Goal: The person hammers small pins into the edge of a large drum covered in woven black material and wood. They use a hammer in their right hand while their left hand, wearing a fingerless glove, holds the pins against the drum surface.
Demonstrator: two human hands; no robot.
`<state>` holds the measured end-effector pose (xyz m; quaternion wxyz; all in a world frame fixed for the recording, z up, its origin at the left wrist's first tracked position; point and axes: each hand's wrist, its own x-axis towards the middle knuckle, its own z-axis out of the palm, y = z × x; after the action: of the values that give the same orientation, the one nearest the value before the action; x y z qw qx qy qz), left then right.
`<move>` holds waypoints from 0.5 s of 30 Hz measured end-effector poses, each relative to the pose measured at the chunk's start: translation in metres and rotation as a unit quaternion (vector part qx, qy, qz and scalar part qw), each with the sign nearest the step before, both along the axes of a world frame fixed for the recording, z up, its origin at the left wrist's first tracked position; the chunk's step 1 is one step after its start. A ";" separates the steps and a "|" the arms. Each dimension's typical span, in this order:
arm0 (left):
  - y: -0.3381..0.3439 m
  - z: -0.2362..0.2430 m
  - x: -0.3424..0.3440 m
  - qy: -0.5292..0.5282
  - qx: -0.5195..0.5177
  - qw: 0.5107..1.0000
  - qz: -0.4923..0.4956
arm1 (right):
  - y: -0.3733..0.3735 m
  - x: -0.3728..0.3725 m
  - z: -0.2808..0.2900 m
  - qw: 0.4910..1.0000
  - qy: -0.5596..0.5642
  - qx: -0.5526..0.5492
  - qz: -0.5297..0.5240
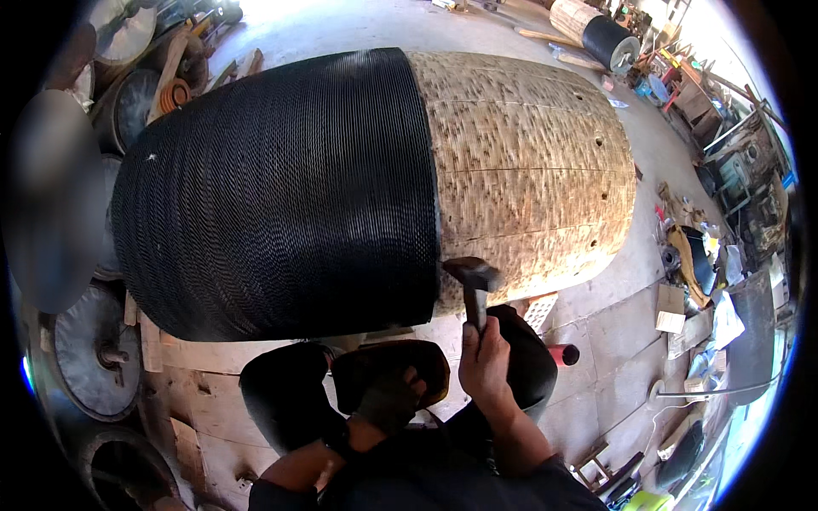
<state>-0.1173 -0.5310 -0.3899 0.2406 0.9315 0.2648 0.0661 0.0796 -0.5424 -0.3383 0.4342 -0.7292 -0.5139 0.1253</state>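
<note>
A large wooden drum (528,153) lies on its side in front of me, with rough, pitted wood on its right part. Dark ridged material, like tightly wound cord or wire (290,196), covers the left part. My right hand (486,362) grips a hammer (475,281) by its handle. The hammer head is over the bare wood, close to the edge of the dark winding; whether it touches cannot be made out. My left hand (396,396), in a dark glove with bare fingertips, is at a dark open container (434,362) between my legs. Its fingers are curled; what they hold is hidden.
A red cylinder (562,354) stands by my right knee. Metal discs and rollers (98,353) line the left side. At the back right is another partly wound drum (596,34). Cardboard, bags and scrap (699,264) lie along the right.
</note>
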 end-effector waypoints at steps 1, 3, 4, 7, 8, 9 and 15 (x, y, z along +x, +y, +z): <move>0.000 -0.008 0.000 -0.016 -0.006 1.000 0.005 | -0.003 0.001 -0.006 0.998 0.061 -0.025 -0.002; -0.004 -0.002 0.000 -0.037 -0.010 0.999 0.005 | -0.014 -0.002 0.002 0.987 0.104 0.121 0.015; 0.001 -0.001 0.003 -0.043 -0.007 0.999 0.005 | -0.016 -0.007 0.010 0.958 0.141 0.250 0.026; 0.008 0.014 0.013 -0.068 -0.030 0.997 0.023 | -0.009 0.009 -0.012 0.982 -0.024 0.187 0.016; 0.009 0.020 0.016 -0.084 -0.050 0.995 0.037 | -0.004 0.005 -0.008 0.997 -0.033 0.069 -0.008; 0.009 0.027 0.018 -0.101 -0.079 0.990 0.052 | -0.001 0.000 -0.004 0.997 -0.054 -0.060 -0.019; 0.060 0.069 0.017 -0.281 0.022 0.953 0.114 | -0.017 -0.010 0.022 0.956 0.188 0.226 0.006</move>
<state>-0.1001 -0.4706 -0.3206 0.2757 0.8439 0.2895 0.3578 0.0700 -0.5598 -0.3162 0.6758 -0.5722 -0.4420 0.1433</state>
